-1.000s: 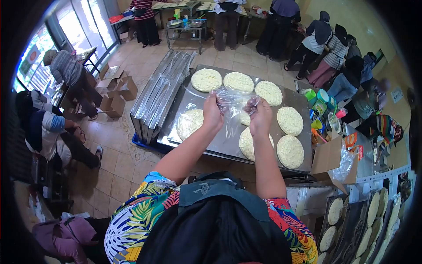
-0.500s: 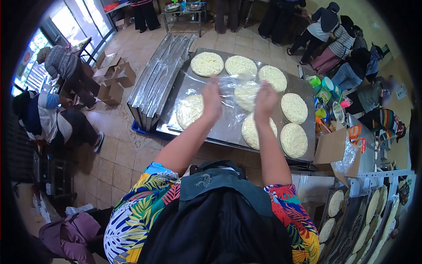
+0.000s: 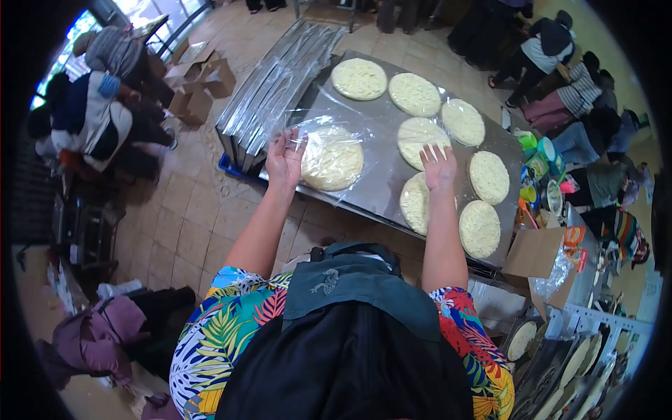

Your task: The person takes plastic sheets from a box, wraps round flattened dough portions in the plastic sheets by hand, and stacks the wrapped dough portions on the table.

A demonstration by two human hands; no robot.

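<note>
one pale round (image 3: 411, 203) is partly hidden behind the right forearm (image 3: 445, 234).

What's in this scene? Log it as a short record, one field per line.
Left hand: open, at the left side of clear film
Right hand: open, by the central round; contact unclear
Film: over the round nearest the left hand
Rounds: eight, pale and flat, on a metal table
Left of table: silvery stack
Right of table: cardboard box
Background: several people

I've got the right hand (image 3: 439, 168) hiding part of a pale round (image 3: 420, 131), and the top edge crops a far person (image 3: 399, 15) to legs.
</note>
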